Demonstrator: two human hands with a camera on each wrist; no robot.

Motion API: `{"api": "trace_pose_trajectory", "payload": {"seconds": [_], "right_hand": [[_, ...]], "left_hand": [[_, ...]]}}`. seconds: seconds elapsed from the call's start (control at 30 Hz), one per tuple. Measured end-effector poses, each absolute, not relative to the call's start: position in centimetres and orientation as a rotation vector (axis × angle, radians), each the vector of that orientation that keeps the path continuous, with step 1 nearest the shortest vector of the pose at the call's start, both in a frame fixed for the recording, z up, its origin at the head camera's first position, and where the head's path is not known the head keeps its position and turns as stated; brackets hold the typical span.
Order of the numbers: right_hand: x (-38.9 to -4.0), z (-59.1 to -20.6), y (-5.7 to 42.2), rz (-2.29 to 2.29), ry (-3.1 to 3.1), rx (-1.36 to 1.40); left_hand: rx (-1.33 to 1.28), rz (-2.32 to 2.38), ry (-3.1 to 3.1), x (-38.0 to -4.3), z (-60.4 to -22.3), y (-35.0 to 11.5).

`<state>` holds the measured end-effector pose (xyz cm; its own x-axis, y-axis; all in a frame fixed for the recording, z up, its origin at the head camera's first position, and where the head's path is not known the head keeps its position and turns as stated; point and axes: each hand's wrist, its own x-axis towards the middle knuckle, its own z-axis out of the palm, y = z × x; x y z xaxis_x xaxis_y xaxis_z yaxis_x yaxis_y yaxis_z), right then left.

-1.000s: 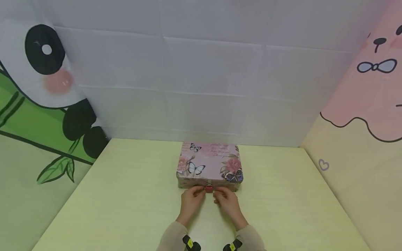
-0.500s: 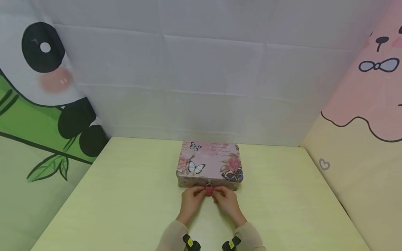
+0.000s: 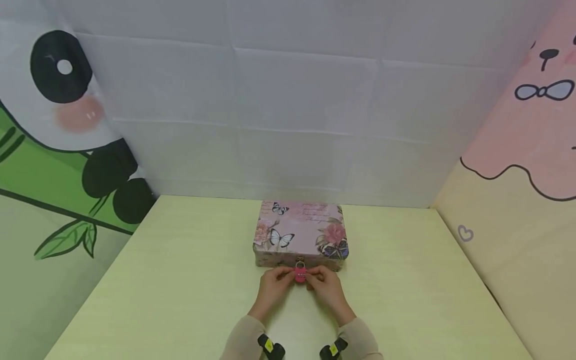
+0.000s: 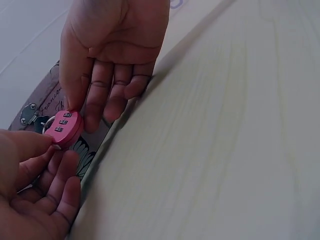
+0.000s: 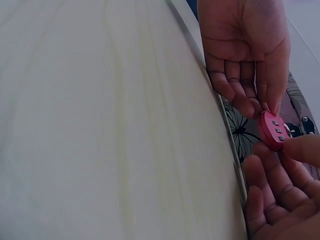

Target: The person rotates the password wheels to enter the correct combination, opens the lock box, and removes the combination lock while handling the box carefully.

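probably a staged booth: creased white sheet (image 3: 297,95) behind, cartoon-covered side walls (image 3: 49,170), pale yellow tabletop (image 3: 189,280).

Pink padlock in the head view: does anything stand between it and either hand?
Nothing visible does: the left hand and right hand already pinch the pink padlock from opposite sides, at the box's front.

A plain beige left sleeve (image 3: 244,337) begins behind the bare left hand (image 3: 272,286), and a matching right sleeve (image 3: 361,340) behind the bare right hand (image 3: 327,288). On each sleeve's inner side, back from the hand, sits a chunky black device, the left device (image 3: 276,351) and right device (image 3: 326,353) alike, each with a bright yellow patch (image 3: 268,345).
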<state>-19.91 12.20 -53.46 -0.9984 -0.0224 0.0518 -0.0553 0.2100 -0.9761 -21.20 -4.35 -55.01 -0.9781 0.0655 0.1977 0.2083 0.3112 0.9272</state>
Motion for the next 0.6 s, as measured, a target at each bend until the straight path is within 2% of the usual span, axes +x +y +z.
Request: {"api": "trace_pose_trajectory", "payload": {"seconds": [0.6], "right_hand": [[-19.84,-53.84,11.97,2.055,-2.382,0.079]], "left_hand": [[-0.12,-1.989,-2.395,-21.21,-54.48,-3.9]]}}
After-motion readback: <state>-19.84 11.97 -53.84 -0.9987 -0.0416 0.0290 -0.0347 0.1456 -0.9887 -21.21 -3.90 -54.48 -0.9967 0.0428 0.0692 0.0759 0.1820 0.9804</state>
